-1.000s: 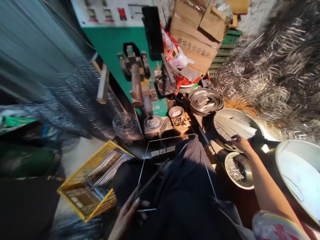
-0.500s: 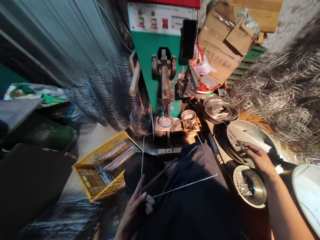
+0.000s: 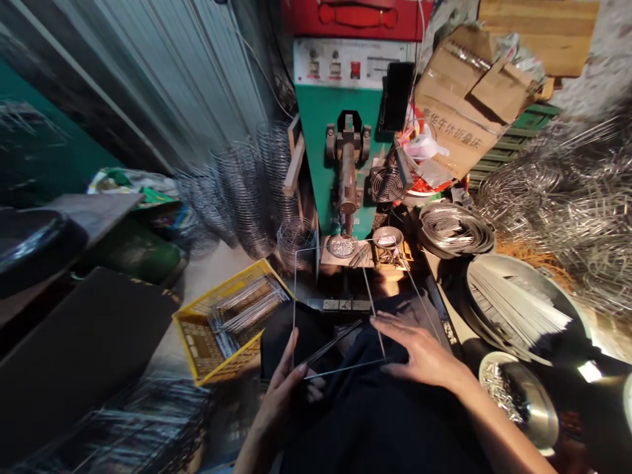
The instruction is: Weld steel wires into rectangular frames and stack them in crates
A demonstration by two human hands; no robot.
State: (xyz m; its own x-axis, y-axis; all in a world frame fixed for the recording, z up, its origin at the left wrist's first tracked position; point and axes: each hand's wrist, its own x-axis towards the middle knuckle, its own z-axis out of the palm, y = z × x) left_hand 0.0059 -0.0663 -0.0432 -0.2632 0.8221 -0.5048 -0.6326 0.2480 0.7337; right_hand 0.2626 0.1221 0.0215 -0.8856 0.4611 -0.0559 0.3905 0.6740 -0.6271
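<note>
A thin rectangular wire frame [image 3: 294, 296] lies over my dark-clothed lap. My left hand [image 3: 284, 385] pinches its near left corner. My right hand [image 3: 419, 352] rests on the lap at the frame's near right side and holds a short straight wire rod [image 3: 371, 299] laid across the frame. Right in front stands a green welding machine [image 3: 340, 131] with its electrode arm [image 3: 347, 174] over a small round dish [image 3: 342, 246].
A yellow crate [image 3: 197, 336] with wire rods sits to the left. At the right are a round pan of straight rods [image 3: 513, 309], a bowl of small metal pieces [image 3: 518, 398] and a coil of wire [image 3: 454, 230]. Piles of wire springs [image 3: 567, 197] and cardboard boxes [image 3: 464, 118] are behind.
My right hand left the pan of rods and came to the frame on my lap with one rod. My view swung left and centred on the machine.
</note>
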